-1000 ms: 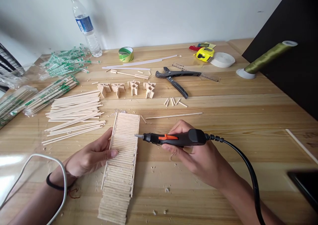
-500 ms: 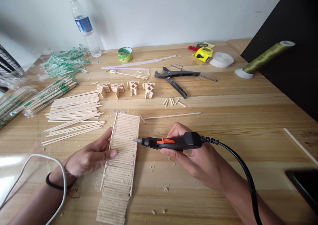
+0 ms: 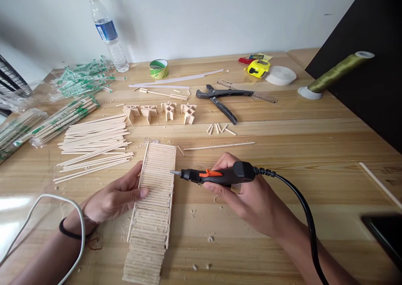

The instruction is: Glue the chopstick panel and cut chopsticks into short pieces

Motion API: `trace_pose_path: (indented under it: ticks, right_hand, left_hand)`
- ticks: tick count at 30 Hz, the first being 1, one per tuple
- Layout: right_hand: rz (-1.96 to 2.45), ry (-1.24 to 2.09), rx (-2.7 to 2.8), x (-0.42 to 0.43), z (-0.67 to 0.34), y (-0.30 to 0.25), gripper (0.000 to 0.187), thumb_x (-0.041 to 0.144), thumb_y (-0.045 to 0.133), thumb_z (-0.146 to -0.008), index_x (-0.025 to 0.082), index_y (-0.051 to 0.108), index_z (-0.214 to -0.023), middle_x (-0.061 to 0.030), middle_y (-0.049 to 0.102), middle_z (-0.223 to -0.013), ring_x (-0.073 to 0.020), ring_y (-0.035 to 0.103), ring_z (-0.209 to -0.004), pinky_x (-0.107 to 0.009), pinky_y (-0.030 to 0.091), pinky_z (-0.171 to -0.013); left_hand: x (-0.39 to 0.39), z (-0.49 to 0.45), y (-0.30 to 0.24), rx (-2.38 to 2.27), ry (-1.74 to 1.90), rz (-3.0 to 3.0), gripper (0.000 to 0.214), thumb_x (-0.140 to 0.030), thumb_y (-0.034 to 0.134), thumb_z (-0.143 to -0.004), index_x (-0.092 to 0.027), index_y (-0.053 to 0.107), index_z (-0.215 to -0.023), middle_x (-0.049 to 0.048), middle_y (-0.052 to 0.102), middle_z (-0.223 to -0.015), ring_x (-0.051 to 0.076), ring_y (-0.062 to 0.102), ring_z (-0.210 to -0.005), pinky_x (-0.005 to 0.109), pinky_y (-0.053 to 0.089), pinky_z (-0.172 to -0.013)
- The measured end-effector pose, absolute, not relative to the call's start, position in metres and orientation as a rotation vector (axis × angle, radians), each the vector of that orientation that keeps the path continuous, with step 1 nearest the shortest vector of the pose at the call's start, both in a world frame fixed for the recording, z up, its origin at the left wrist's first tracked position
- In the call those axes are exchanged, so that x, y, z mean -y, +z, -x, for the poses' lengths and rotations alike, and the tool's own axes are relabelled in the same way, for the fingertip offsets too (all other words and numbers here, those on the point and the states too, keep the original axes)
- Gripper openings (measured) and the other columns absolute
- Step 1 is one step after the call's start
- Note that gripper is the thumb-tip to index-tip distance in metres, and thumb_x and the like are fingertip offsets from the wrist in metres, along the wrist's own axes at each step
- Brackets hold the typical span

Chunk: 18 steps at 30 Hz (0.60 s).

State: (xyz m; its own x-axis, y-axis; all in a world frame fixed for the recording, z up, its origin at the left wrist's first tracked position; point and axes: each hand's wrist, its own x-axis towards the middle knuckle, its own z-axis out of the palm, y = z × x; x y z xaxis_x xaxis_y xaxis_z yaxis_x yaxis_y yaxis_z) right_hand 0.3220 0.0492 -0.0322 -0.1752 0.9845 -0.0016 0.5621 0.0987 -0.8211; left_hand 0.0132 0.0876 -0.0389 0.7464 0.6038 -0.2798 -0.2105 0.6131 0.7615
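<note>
A long panel of glued wooden sticks point(image 3: 153, 201) lies on the table in front of me. My left hand point(image 3: 114, 197) rests on its left edge, fingers stretched flat across the sticks, thumb along the side. My right hand point(image 3: 248, 197) is wrapped round a black pen-shaped glue gun point(image 3: 220, 175) with an orange trigger. Its metal tip points left and sits at the panel's right edge. The gun's black cord point(image 3: 301, 209) trails off to the lower right.
Loose sticks point(image 3: 94, 144) and wrapped chopsticks point(image 3: 59, 119) lie at left. Behind the panel are small stick assemblies point(image 3: 160, 111), black cutters point(image 3: 220, 98), a tape roll point(image 3: 158, 68), a water bottle point(image 3: 106, 29), a yellow tape measure point(image 3: 258, 68) and a green thread spool point(image 3: 339, 72). A white cable point(image 3: 56, 218) loops at lower left.
The glue gun dipped down and left onto the panel's edge half a second ago, then rose back slightly to the right. My left hand stayed on the panel.
</note>
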Motion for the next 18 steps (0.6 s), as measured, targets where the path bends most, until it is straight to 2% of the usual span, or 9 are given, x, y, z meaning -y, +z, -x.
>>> trace_pose_path:
  ticks: [6, 11, 18]
  right_hand:
    - [1.484, 1.012, 1.857, -0.049, -0.324, -0.027, 0.022, 0.038, 0.058, -0.097, 0.025, 0.046, -0.085, 0.0027, 0.052, -0.077, -0.0163, 0.052, -0.066, -0.031, 0.043, -0.063]
    - [1.496, 1.041, 1.872, -0.049, -0.327, -0.024, 0.022, 0.039, 0.061, -0.096, 0.026, 0.047, -0.085, 0.003, 0.054, -0.076, -0.0164, 0.051, -0.066, -0.03, 0.042, -0.061]
    - [1.471, 1.073, 1.928, -0.049, -0.327, -0.02, 0.021, 0.037, 0.059, -0.095, 0.025, 0.048, -0.083, 0.003, 0.052, -0.075, -0.0156, 0.051, -0.064, -0.029, 0.041, -0.059]
  left_hand:
    - [-0.087, -0.014, -0.037, -0.575, 0.469, -0.817, 0.065, -0.007, 0.054, -0.099, -0.033, 0.041, -0.157, 0.0047, 0.051, -0.158, 0.025, 0.056, -0.137, 0.031, 0.052, -0.106]
    - [-0.088, -0.015, -0.036, -0.556, 0.45, -0.83, 0.065, -0.006, 0.053, -0.099, -0.029, 0.039, -0.159, 0.0071, 0.059, -0.149, 0.025, 0.06, -0.133, 0.03, 0.054, -0.103]
    - [-0.087, -0.018, -0.03, -0.525, 0.452, -0.826, 0.061, -0.007, 0.05, -0.101, -0.035, 0.044, -0.155, -0.0011, 0.06, -0.149, 0.023, 0.061, -0.131, 0.029, 0.053, -0.104]
